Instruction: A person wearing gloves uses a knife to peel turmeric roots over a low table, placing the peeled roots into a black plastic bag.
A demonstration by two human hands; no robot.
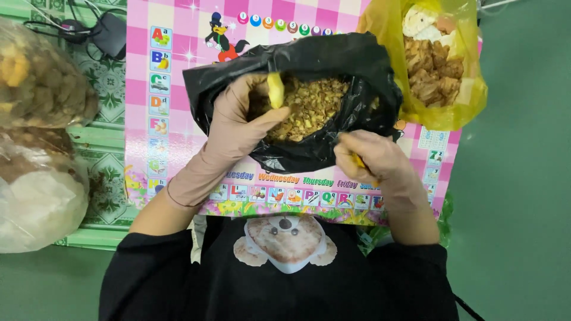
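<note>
Gloves of thin beige rubber cover both hands, which work over a black plastic bag [333,65] lying open on a pink checked children's play mat [172,107]. The left hand [238,128] is pinched shut on a pale yellow piece [275,89], holding it upright over the bag's mouth. The bag holds a heap of small brown and tan scraps [312,107]. The right hand [372,157] rests at the bag's near rim, closed around a small yellow thing [358,160] that is mostly hidden in the fingers; what it is cannot be told. Just beside the black bag, touching it on the far right, a yellow plastic bag [464,101] stands open with larger brown chunks [434,71] inside. Well apart at the left edge lie two clear bags [41,137] of mixed brownish material on a green patterned floor [107,83].
</note>
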